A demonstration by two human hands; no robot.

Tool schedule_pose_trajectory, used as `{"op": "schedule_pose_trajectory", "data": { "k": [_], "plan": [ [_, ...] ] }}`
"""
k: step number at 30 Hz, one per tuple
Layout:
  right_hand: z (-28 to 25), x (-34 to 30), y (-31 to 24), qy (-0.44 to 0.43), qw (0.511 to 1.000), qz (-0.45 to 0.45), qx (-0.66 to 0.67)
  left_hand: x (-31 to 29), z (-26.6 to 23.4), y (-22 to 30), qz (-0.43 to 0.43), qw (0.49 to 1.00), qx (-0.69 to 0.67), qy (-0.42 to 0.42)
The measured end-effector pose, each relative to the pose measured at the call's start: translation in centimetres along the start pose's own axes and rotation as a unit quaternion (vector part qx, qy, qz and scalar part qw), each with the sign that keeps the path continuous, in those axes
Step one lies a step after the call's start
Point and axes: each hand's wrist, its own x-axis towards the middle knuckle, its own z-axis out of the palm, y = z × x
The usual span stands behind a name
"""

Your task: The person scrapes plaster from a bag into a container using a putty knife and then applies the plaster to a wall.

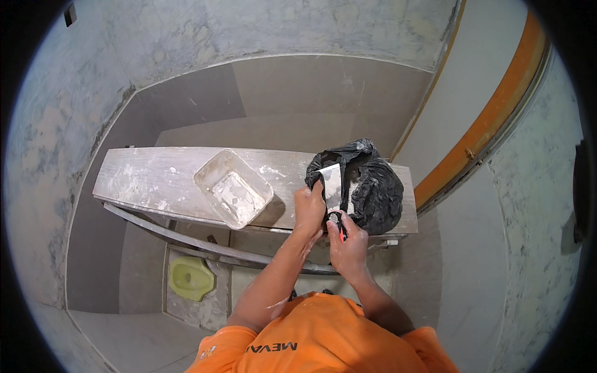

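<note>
With twelve o'clock at the far wall, the counter point(140, 180) spans the view from nine to three, a rigid, pale-smeared board. On its right part sits the black plastic bag point(384, 196), toward one o'clock from the middle of the view. Its film looks thin and crinkly, apt to slip or tear; a bunched fold of the rim should give the safest hold. Whitish stuff shows inside, and its weight cannot be told. The clear plastic tub point(217, 199), at nine o'clock from the bag, looks light and slightly flexible, best lifted by opposite rims.

The scraper point(332, 186) stands at the bag's left side, its flat blade pointing to twelve. The blade looks thin and smooth; the handle is the place to grip. The right hand point(349, 248) has its fingers wrapped around that handle; the left hand point(308, 208) has its fingers clenched on the bag's edge, beside the blade.

As for writing, the orange shirt point(311, 336) bears dark lettering across it, and the scraper's black handle carries a small pale round emblem.
</note>
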Motion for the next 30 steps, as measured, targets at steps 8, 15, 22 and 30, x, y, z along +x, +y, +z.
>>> {"op": "schedule_pose_trajectory", "data": {
  "k": [8,15,22,30],
  "plan": [
    [-0.3,0.8,1.3,-0.007,1.000,0.018,-0.021,-0.8,-0.2,-0.3,-0.015,0.985,-0.098,-0.138],
    [0.0,0.1,1.9,-0.007,0.995,-0.068,-0.075,-0.8,1.2,0.3,0.003,0.996,-0.050,-0.073],
    [0.2,0.6,2.0,0.011,0.999,-0.040,-0.032,1.2,1.6,-0.3,-0.026,0.998,-0.053,-0.009],
    [-1.9,1.7,1.6,-0.028,0.998,0.043,0.038,-0.6,2.1,0.8,0.020,0.994,-0.067,-0.088]
  ]
}}
